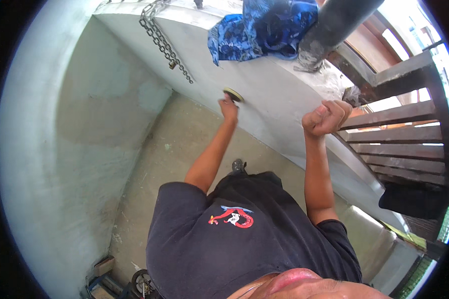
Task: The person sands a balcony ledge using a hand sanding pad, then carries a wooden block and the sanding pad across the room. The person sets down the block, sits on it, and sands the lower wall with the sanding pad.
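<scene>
Gripping round pad (234, 93) with yellow-green rim in left hand (228, 109), with fingers bent onto it. Holding it at face of pale grey wall (274, 109), below the wall's top edge; cannot tell flush contact from slight gap. Holding right hand (327, 118) in closed fist, well apart from pad, near dark slatted gate (394, 135); cannot see inside fist. Note blue patterned cloth (264, 32) draped over wall top, beside dark post (340, 27). Note metal chain (160, 42) with padlock (172, 65), hanging down wall, left of pad.
</scene>
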`<state>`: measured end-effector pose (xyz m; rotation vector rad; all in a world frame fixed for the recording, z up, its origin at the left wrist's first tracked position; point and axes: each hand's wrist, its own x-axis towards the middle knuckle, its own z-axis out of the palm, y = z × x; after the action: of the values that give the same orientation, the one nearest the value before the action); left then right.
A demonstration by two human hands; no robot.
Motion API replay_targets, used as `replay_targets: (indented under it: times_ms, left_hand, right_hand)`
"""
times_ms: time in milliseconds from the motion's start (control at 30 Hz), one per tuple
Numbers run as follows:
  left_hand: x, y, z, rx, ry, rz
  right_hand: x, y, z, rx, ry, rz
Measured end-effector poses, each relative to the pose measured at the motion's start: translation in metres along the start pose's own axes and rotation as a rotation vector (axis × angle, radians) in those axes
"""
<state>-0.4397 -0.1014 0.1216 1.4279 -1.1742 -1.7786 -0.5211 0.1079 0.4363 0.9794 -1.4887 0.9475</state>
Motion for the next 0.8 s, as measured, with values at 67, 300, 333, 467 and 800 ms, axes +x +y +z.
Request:
replay_targets:
  times_ms: [67, 300, 333, 467, 800]
  left_hand:
    - [-0.029, -0.006, 0.009, -0.135, -0.072, -0.015]
    - [-0.019, 0.055, -0.001, -0.059, 0.154, 0.21]
    - [-0.008, 0.072, -0.007, -0.082, 0.168, 0.355]
    - [0.032, 0.153, -0.021, -0.121, 0.27, 0.61]
    - [0.024, 0.207, -0.013, -0.076, 0.396, 0.829]
  right_hand:
    - [0.001, 0.0, 0.001, -0.011, 0.006, -0.006]
    - [0.0, -0.001, -0.002, -0.013, -0.007, 0.023]
    - [0.0, -0.002, -0.003, -0.005, -0.011, 0.025]
    - [0.002, -0.004, -0.004, 0.001, -0.023, 0.031]
    - [0.002, -0.004, -0.003, 0.046, -0.01, 0.071]
